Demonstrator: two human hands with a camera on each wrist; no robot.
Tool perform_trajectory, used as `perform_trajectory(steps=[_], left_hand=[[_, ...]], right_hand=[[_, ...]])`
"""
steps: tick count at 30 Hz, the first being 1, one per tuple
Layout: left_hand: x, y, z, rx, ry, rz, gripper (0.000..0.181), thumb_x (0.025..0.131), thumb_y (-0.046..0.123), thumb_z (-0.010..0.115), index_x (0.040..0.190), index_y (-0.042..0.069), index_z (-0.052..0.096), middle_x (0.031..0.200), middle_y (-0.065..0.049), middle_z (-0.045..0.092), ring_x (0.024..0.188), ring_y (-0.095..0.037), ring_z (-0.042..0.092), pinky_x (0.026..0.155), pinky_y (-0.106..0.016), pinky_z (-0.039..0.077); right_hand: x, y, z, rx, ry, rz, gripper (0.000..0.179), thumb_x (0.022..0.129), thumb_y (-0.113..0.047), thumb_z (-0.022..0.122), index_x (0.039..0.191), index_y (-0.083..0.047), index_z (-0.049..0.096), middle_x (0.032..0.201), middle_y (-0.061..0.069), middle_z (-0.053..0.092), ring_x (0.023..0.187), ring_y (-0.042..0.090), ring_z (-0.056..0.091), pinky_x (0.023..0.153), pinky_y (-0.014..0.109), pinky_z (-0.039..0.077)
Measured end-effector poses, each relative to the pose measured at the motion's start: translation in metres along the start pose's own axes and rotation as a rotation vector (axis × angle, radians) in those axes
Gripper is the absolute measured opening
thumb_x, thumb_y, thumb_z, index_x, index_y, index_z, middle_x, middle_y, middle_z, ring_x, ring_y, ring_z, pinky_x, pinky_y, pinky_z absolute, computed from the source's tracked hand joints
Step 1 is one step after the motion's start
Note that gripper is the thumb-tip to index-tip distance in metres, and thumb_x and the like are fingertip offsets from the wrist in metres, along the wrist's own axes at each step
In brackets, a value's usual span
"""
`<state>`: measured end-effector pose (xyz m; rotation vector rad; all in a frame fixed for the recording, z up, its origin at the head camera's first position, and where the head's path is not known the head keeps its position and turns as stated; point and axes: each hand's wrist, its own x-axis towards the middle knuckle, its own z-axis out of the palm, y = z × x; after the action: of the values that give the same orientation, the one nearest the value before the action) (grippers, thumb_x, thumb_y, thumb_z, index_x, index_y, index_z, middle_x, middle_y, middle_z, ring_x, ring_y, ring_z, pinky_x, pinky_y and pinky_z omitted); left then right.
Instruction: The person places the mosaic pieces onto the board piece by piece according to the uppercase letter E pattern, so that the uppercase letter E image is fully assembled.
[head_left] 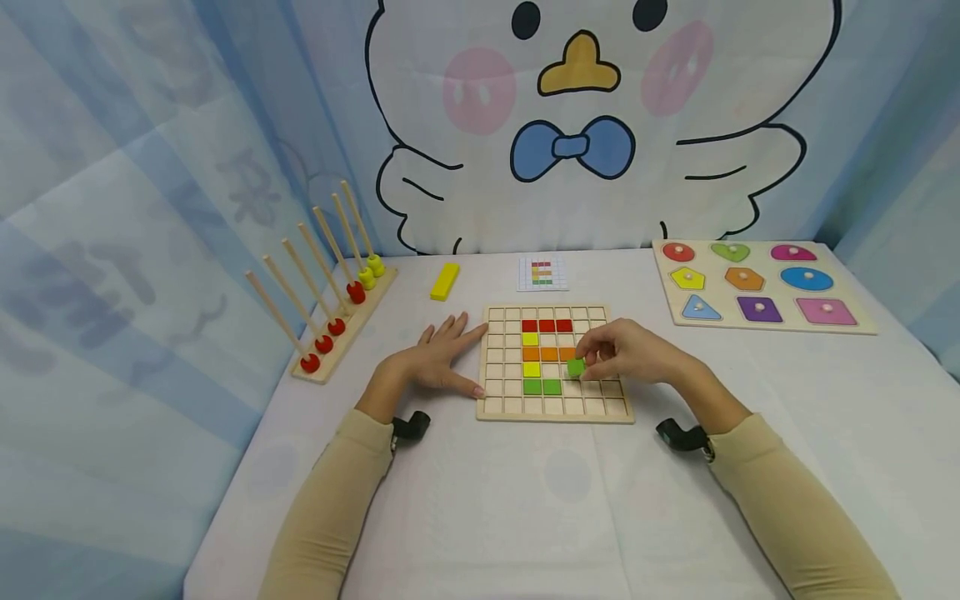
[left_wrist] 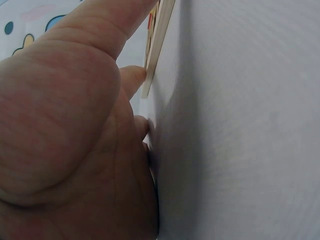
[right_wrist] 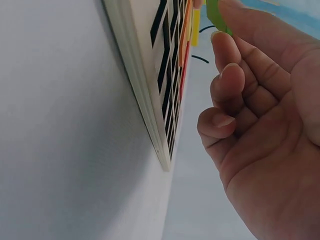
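A wooden grid board lies on the table in front of me. Red, yellow, orange and green square tiles sit in its cells, with two green tiles in the lowest coloured row. Between thumb and fingertips, my right hand pinches a green tile over the board's right half; the same green tile shows in the right wrist view. My left hand is spread at the board's left side, its thumb and index finger touching the edge. In the left wrist view its palm faces the table.
Behind the board lie a small pattern card and a yellow block. A peg stand with red and yellow-green beads stands at the left. A wooden shape puzzle lies at the back right. A printed curtain hangs behind the table.
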<state>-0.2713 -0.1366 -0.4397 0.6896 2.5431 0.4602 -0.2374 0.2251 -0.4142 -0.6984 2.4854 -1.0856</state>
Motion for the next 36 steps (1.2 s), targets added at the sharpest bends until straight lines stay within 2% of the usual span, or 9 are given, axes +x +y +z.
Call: perform_trajectory(steps=[6,11,19,36], left_hand=[[0.001,-0.003,0.001,0.017,0.006,0.014,0.120,0.079,0.074,0.076,0.168,0.037,0.004,0.176,-0.008,-0.015,0.162,-0.029,-0.017,0.128,-0.057,-0.011],[0.001,-0.003,0.001,0.014,0.004,0.016,0.120,0.079,0.073,0.076,0.168,0.037,0.004,0.175,-0.009,-0.015,0.162,-0.030,-0.017,0.128,-0.057,-0.011],[0.001,-0.002,0.001,0.006,0.003,0.015,0.120,0.079,0.073,0.076,0.168,0.036,0.004,0.175,-0.009,-0.015,0.162,-0.030,-0.017,0.128,-0.057,-0.011],[0.001,0.000,0.000,-0.005,0.001,0.000,0.121,0.078,0.072,0.078,0.168,0.035,0.006,0.175,-0.008,-0.015,0.162,-0.029,-0.018,0.128,-0.056,-0.012]], right_hand=[[0.001,-0.003,0.006,-0.041,-0.077,0.022,0.023,0.085,-0.018,0.088,0.102,-0.011,0.074,0.083,0.001,0.064,0.082,0.020,0.058,0.070,0.023,0.048],[0.002,-0.004,0.009,-0.050,-0.108,0.001,0.022,0.084,-0.017,0.088,0.098,-0.010,0.074,0.080,0.001,0.064,0.079,0.019,0.058,0.068,0.023,0.049],[0.003,-0.004,0.011,-0.049,-0.122,-0.016,0.021,0.084,-0.017,0.089,0.097,-0.010,0.074,0.078,-0.001,0.063,0.076,0.016,0.058,0.067,0.023,0.049],[0.003,-0.002,0.015,-0.053,-0.124,0.017,0.022,0.083,-0.013,0.089,0.097,-0.009,0.073,0.080,-0.001,0.063,0.077,0.017,0.058,0.067,0.023,0.049]])
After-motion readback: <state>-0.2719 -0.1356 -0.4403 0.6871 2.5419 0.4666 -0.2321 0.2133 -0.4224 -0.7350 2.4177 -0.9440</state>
